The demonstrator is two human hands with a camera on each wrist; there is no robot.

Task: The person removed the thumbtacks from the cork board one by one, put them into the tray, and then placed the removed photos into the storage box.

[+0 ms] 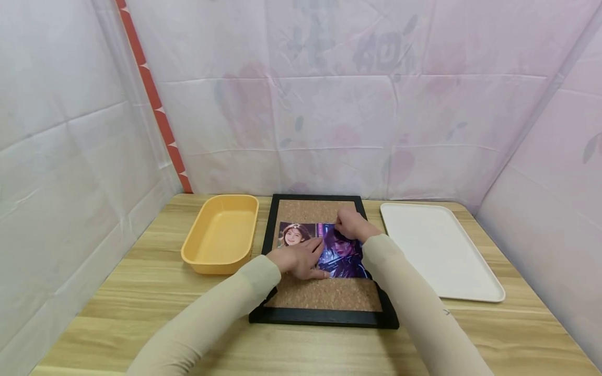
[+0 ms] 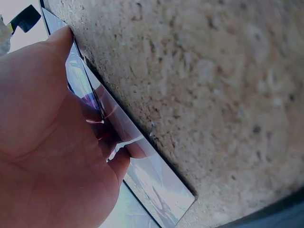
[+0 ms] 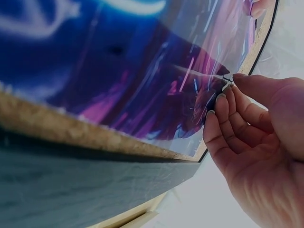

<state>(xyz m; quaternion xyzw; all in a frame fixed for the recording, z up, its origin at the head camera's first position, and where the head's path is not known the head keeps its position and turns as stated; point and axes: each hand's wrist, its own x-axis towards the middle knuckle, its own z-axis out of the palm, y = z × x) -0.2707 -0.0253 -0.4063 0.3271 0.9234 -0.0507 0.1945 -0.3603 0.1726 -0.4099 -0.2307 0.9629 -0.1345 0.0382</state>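
Note:
A black-framed corkboard (image 1: 324, 296) lies on the table with two pictures side by side on it. The left one is a portrait photo (image 1: 292, 235), partly covered by my left hand (image 1: 302, 259). That hand rests with fingers extended across both pictures, near where they meet. To its right lies a glossy purple-blue poster print (image 1: 347, 265). My right hand (image 1: 352, 224) is at the poster's top edge. In the right wrist view, thumb and fingertips pinch a tiny thin pin (image 3: 228, 79) against that edge; its head is hidden by the fingers.
A yellow plastic basin (image 1: 221, 235) stands left of the board. To the right lies a white tray (image 1: 442, 245), partly behind my right sleeve. The wooden table (image 1: 141, 292) backs onto a hanging pale cloth (image 1: 329, 115), with more cloth at both sides.

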